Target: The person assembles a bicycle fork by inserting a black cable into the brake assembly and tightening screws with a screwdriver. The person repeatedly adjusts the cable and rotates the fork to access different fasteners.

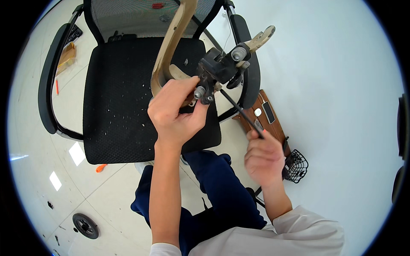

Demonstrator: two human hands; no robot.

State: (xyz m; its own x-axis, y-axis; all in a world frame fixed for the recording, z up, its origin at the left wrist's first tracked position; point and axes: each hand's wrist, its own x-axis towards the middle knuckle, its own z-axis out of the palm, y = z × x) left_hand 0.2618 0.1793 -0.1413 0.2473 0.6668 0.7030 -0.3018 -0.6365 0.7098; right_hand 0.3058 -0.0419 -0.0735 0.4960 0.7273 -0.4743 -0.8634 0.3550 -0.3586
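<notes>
My left hand point(176, 112) is closed, its thumb and fingers gripping the lower end of a black metal bracket assembly point(217, 66) with silver bolts. The assembly sits against a worn beige curved frame point(168, 51), held up over the chair seat. A scuffed beige lever-like piece point(261, 39) sticks out at the assembly's upper right. My right hand point(265, 158) is closed round the lower end of a straight, thin black rod-shaped tool point(241, 112). The tool slants up to the left, its far end at the assembly's underside beside my left fingertips. The hand's grip is slightly blurred.
Under the work stands a black office chair point(115, 98), pale flakes on its seat. To the right are a brown wooden surface point(275, 126) with a phone point(268, 112), and a black wire basket point(296, 166). A small wheel point(86, 225) and an orange object point(101, 168) lie on the floor.
</notes>
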